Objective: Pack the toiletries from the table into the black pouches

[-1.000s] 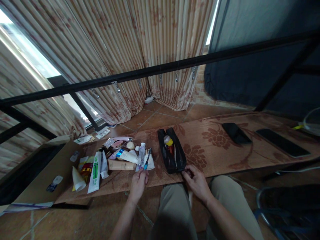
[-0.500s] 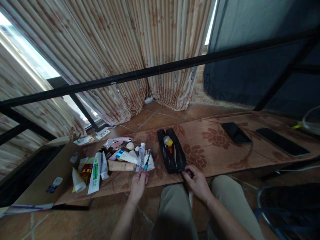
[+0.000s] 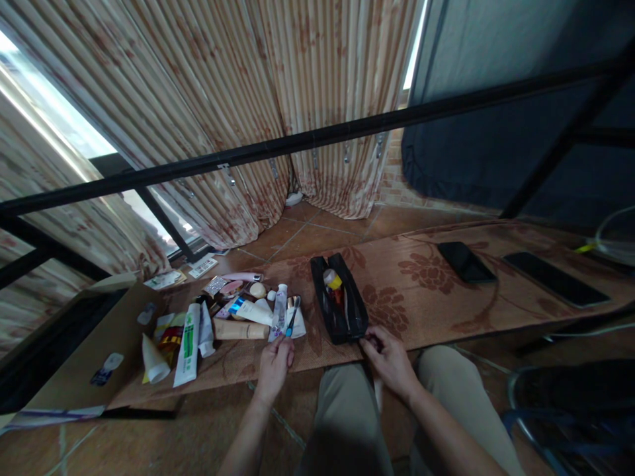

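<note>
My left hand point(image 3: 276, 360) is closed on the handle of a blue toothbrush point(image 3: 292, 324), its head pointing up and away from me. Beneath and beside the brush lies a pile of cosmetics, among them a clear-and-white tube point(image 3: 280, 307), a beige tube point(image 3: 241, 329) and a pink compact point(image 3: 231, 288). With its fingers pinched, my right hand point(image 3: 387, 354) grips the near end of a black zip pouch point(image 3: 325, 301). The pouch stands unzipped, and a bottle with a yellow band point(image 3: 333, 281) shows inside it.
A green-and-white toothpaste tube point(image 3: 187, 347) and a cream tube point(image 3: 155, 360) lie at the left, beside a cardboard box point(image 3: 116, 330). Two dark phones point(image 3: 466, 262) rest on the cloth at the right. A black metal rail point(image 3: 297, 142) crosses beyond the bench.
Almost nothing differs. The view has shifted very slightly, while both hands, the toothbrush and the pouch stay in place.
</note>
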Available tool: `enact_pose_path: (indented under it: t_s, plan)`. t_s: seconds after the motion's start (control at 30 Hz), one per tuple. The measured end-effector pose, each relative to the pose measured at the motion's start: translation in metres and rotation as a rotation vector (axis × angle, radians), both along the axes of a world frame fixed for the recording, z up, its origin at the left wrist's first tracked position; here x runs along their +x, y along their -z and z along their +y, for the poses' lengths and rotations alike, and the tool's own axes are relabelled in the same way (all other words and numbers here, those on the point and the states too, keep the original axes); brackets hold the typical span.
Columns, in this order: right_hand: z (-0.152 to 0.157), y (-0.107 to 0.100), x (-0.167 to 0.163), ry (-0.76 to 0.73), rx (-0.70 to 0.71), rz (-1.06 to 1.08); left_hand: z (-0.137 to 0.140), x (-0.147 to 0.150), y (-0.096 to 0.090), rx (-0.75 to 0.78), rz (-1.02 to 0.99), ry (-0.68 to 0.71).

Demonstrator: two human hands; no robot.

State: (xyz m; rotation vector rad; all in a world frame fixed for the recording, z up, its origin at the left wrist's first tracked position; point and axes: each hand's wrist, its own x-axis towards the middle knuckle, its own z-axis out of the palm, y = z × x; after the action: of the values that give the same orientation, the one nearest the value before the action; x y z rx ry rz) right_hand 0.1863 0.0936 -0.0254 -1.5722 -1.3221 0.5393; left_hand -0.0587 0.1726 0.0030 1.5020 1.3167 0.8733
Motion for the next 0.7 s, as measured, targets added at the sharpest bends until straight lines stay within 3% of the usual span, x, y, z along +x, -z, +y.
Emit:
enact_pose_path:
  t_s: [0.7]
  plan:
    - [0.0005, 0.0016, 0.0009, 0.007, -0.003, -0.021, -0.0023, 0.0029, -0.0044, -0.003, -0.033, -0.073]
